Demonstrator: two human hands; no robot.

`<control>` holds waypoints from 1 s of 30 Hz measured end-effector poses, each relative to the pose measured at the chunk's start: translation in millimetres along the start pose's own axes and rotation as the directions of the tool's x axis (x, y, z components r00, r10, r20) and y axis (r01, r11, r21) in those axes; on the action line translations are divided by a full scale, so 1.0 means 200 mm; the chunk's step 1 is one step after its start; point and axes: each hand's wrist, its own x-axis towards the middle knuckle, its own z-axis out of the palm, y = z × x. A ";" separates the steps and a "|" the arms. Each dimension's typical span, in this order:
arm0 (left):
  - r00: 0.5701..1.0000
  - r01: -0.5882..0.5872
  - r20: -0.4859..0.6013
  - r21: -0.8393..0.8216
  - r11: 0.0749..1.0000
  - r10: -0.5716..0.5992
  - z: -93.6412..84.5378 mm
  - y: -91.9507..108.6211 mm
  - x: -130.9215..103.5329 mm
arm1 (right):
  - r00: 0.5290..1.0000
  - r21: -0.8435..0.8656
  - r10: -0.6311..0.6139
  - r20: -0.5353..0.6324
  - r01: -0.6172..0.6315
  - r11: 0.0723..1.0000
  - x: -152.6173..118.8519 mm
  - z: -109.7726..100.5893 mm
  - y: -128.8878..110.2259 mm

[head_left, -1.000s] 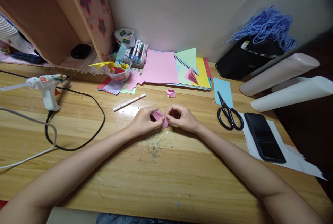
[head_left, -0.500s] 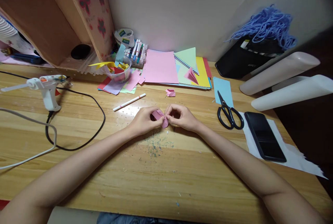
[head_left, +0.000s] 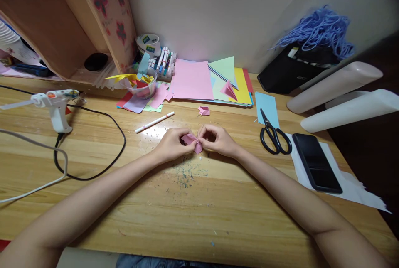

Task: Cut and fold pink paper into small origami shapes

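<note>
Between my two hands is a small folded piece of pink paper (head_left: 197, 147), held just above the wooden table (head_left: 174, 218). My left hand (head_left: 174, 144) pinches it from the left, thumb in front. On the right side, the fingertips of my right hand (head_left: 216, 140) pinch its edge, touching the left fingertips. A second small folded pink piece (head_left: 204, 111) lies on the table beyond my hands. To the left of that is a white marker (head_left: 155, 122).
Black-handled scissors (head_left: 276, 137) and a phone (head_left: 317, 163) lie at the right. A white glue gun (head_left: 57, 108) with cables stands at the left. Along the back are a plastic tub (head_left: 145, 87), pink sheets (head_left: 193, 80) and a black bag (head_left: 283, 74).
The pink paper between my hands has shifted slightly and its upper left part sits at a different angle. Both hands keep their pinch in nearly the same place.
</note>
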 end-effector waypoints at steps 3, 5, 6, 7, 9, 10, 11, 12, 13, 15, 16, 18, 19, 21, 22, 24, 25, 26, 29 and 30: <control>1.000 0.007 -0.001 -0.011 1.000 -0.007 0.00 0.01 0.00 | 1.000 -0.026 -0.001 -0.004 0.001 1.000 0.00 0.00 -0.01; 1.000 0.006 0.002 -0.011 1.000 -0.006 -0.01 0.01 0.00 | 1.000 -0.056 -0.004 0.004 0.004 0.998 0.00 0.00 -0.01; 1.000 0.004 0.005 -0.009 1.000 -0.004 -0.01 0.02 0.00 | 1.000 -0.069 -0.006 0.008 0.007 0.998 0.00 -0.01 -0.02; 1.000 0.000 0.009 -0.005 1.000 0.000 -0.01 0.02 0.00 | 1.000 -0.079 -0.009 0.010 0.010 0.997 0.00 -0.01 -0.02; 1.000 -0.011 0.017 0.008 1.000 0.011 -0.01 0.02 0.00 | 1.000 -0.086 -0.014 0.006 0.015 0.996 0.00 -0.01 -0.02; 1.000 -0.018 0.021 0.020 1.000 0.018 -0.01 0.02 0.00 | 1.000 -0.084 -0.015 0.003 0.015 0.996 0.00 0.00 -0.02; 0.999 -0.027 0.022 0.038 0.999 0.026 -0.01 0.02 0.00 | 1.000 -0.080 -0.015 0.002 0.015 0.997 0.00 0.00 -0.02; 0.999 -0.036 0.020 0.060 0.998 0.035 -0.01 0.02 0.00 | 1.000 -0.077 -0.015 0.002 0.015 0.997 0.00 0.00 -0.02; 0.999 -0.045 0.020 0.081 0.996 0.044 -0.01 0.02 0.00 | 1.000 -0.076 -0.016 0.003 0.016 0.997 0.00 0.00 -0.02; 0.998 -0.060 0.019 0.106 0.993 0.058 -0.01 0.03 0.00 | 1.000 -0.076 -0.020 0.007 0.020 0.997 0.00 0.00 -0.02; 0.998 -0.063 0.023 0.103 0.993 0.061 -0.01 0.03 0.00 | 1.000 -0.077 -0.023 0.008 0.024 0.997 0.00 0.00 -0.02; 0.997 -0.064 0.039 0.065 0.996 0.062 -0.02 0.03 0.00 | 1.000 -0.078 -0.024 0.004 0.024 0.997 0.00 0.00 -0.02; 0.997 -0.061 0.047 0.036 0.997 0.059 -0.02 0.03 0.00 | 1.000 -0.079 -0.022 -0.001 0.021 0.997 0.00 0.00 -0.02; 0.997 -0.046 0.062 -0.024 0.999 0.048 -0.02 0.03 0.00 | 1.000 -0.077 -0.015 -0.009 0.015 0.997 0.00 -0.01 -0.02; 0.997 -0.038 0.067 -0.053 0.998 0.041 -0.02 0.02 0.00 | 1.000 -0.074 -0.012 -0.010 0.011 0.997 0.00 -0.01 -0.02; 0.997 -0.025 0.070 -0.096 0.995 0.032 -0.01 0.02 0.00 | 1.000 -0.062 -0.004 -0.006 0.004 0.998 0.00 -0.01 -0.01; 0.998 -0.020 0.063 -0.108 0.994 0.027 -0.01 0.02 0.00 | 1.000 -0.055 0.001 -0.007 -0.001 0.998 0.00 -0.01 -0.01; 0.998 -0.016 0.053 -0.113 0.993 0.022 -0.01 0.02 0.00 | 1.000 -0.046 0.008 -0.010 -0.008 0.999 0.00 -0.01 -0.01; 1.000 -0.016 0.022 -0.093 0.995 0.018 -0.01 0.02 0.00 | 0.999 -0.020 0.026 -0.023 -0.027 0.999 0.00 -0.01 0.00; 1.000 -0.019 0.012 -0.078 0.997 0.020 -0.01 0.02 0.00 | 0.999 -0.012 0.033 -0.024 -0.033 0.999 0.00 -0.01 0.00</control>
